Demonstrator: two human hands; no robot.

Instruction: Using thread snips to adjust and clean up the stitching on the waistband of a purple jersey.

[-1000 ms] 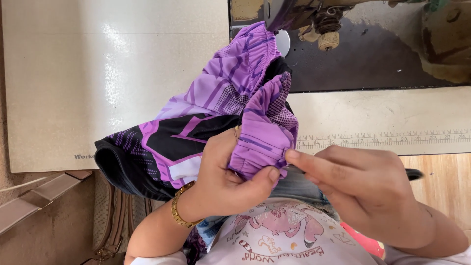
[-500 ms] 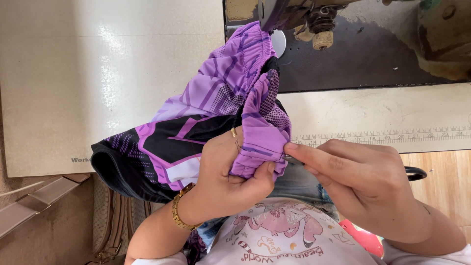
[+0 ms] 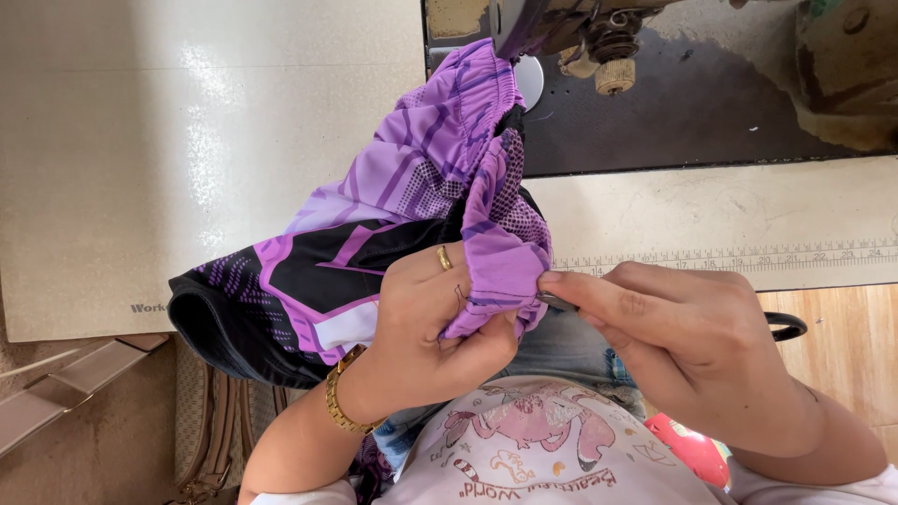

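From the head camera, the left hand [image 3: 426, 323] is closed tight on a bunched purple and black cloth [image 3: 393, 234], held up over the pale table [image 3: 187, 140]. The right hand [image 3: 687, 351] pinches the cloth's edge with small snips [image 3: 561, 302]. A sewing machine [image 3: 655, 75] sits behind.

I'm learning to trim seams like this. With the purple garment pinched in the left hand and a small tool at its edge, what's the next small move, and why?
Probably a small snip at the gathered edge. The left hand bunches the garment taut, and the right hand presses a small dark tool against that fold. The tool is mostly hidden, so this is a guess.
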